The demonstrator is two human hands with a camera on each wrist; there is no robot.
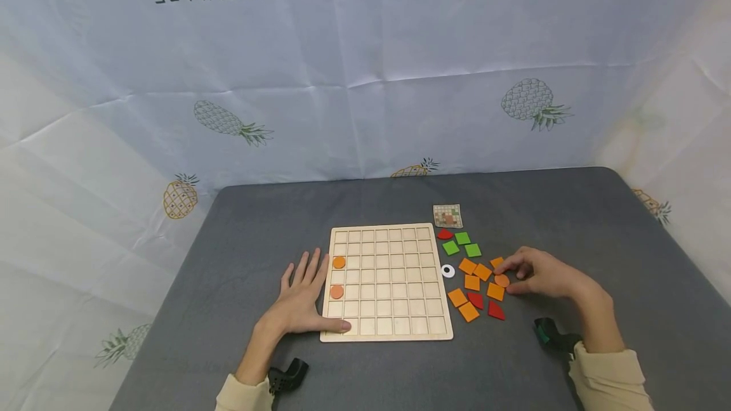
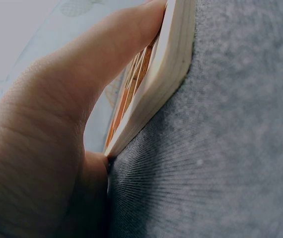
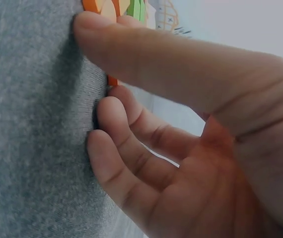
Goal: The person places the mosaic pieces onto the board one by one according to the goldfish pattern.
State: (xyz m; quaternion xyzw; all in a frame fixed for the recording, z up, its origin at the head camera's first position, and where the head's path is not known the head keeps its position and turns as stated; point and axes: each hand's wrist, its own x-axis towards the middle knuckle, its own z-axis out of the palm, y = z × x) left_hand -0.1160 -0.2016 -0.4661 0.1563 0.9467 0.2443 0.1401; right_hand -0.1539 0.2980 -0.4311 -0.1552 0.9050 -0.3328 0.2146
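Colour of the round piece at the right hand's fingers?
Orange disc; clearest in the head view.

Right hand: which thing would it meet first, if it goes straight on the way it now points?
Probably the orange disc, right at the tips of the right hand; whether they already touch it is unclear.

The head view looks forward and down from above, far enough back for the table (image 1: 263,221), board (image 1: 388,281) and curtain (image 1: 342,37). The 2 wrist views sit close: the left, tilted, faces the left hand (image 1: 299,311) at the board's corner; the right, tilted, faces the right hand (image 1: 551,276) beside orange pieces (image 3: 93,5). All 3 share the table.
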